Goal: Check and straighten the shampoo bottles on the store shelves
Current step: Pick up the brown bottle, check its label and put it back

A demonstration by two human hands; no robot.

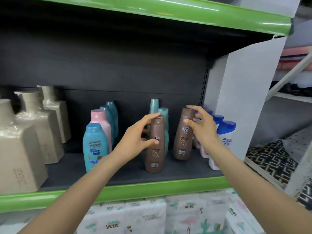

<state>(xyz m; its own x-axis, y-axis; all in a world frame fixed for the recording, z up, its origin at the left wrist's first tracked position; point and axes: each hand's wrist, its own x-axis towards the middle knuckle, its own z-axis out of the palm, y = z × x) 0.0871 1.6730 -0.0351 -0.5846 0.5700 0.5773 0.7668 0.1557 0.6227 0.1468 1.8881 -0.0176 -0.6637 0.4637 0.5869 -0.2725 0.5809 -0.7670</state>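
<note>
Two brown shampoo bottles stand on the dark shelf [177,173]. My left hand [135,137] grips the nearer brown bottle [154,154], thumb across its front and forefinger at its cap. My right hand [200,127] holds the farther brown bottle [183,141], which leans left, with a finger on its cap and the thumb on its upper front. Teal bottles [163,114] stand behind them. A blue bottle [95,146] and a pink one [99,117] stand to the left. White bottles with blue caps [225,132] line the right end.
Large beige pump bottles [20,146] fill the shelf's left side. A green shelf edge [152,188] runs along the front and another green shelf [185,12] hangs above. A white side panel [244,92] closes the right end. Patterned tissue packs [168,215] lie below.
</note>
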